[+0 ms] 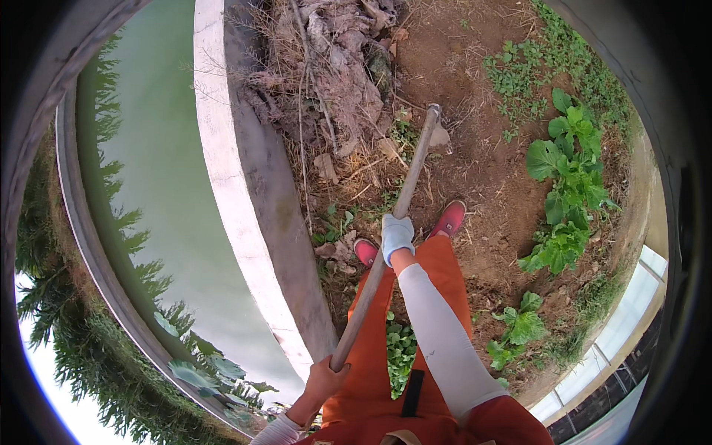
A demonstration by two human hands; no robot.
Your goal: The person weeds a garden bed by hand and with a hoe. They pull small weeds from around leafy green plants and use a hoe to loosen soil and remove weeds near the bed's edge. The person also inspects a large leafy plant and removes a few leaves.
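Observation:
A hoe with a long wooden handle (415, 172) slants from low left to upper right before me. My left hand (325, 379), bare, grips the butt end of the handle near my hip. Around the middle of the shaft closes my right hand (397, 236), which wears a pale glove. The metal hoe head (439, 136) is at the far end, its blade on or just over the brown soil (489, 183); contact cannot be told. Weeds and straw (403, 133) lie close to the head. My red shoes (448, 218) stand on the soil either side of the shaft.
A concrete wall (245, 222) runs along the left, with green water (167, 167) beyond it. Dry branches and crumpled sheeting (350, 61) are heaped against it. Leafy vegetable plants (573, 167) grow in a row at the right, near low ground weeds (517, 72).

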